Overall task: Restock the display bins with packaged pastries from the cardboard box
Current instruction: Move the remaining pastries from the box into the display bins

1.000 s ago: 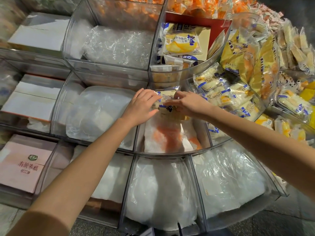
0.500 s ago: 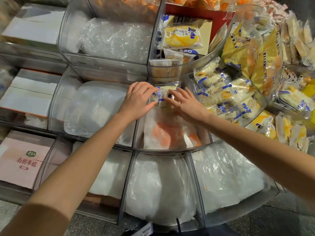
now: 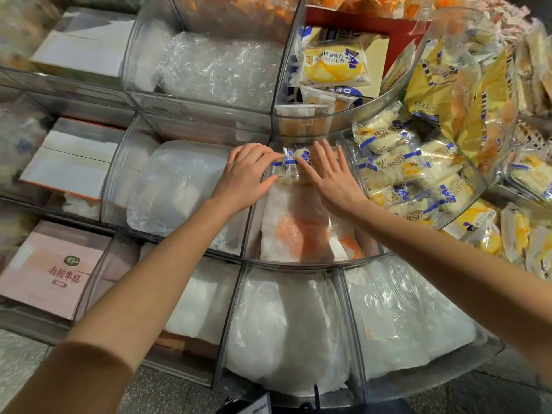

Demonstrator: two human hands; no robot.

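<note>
At the back of the centre bin (image 3: 313, 265), hard against its far wall, lay one pastry pkt (image 3: 291, 170): clear wrap w/ blue print, pale cake inside. L hand (image 3: 248, 174) had its grip clenched on the pkt's left end, fingers curled over the top edge, thumb along the near edge. R hand (image 3: 331, 177) had its grip released, fingers straight & spread, tips resting on the pkt's right part; it grasped nothing. Both forearms came in from the near side, over the lower bins.

Beneath the pkt, in the same bin, sat a crumpled white plastic liner (image 3: 298, 231) w/ orange patches showing through. Just right of it, a curved bin (image 3: 475, 189) was heaped w/ blue-and-white pkts (image 3: 397, 171) of what looked like the same kind. Behind & one tier up, an upper bin (image 3: 343, 113) held yellow-printed cake pkts (image 3: 334, 65), w/ a red card (image 3: 358, 17) at its back. Left of the centre bin, the neighbouring compartment held a cloudy plastic bag (image 3: 179, 186). Further left were white boxes (image 3: 68, 165) and, nearer, a pink box (image 3: 50, 270) w/ dark red characters. On the nearest tier, two compartments were stuffed w/ white plastic bags (image 3: 286, 333). Far right, loose yellow pkts (image 3: 484, 85) were piled up, detail too blurred to read.
</note>
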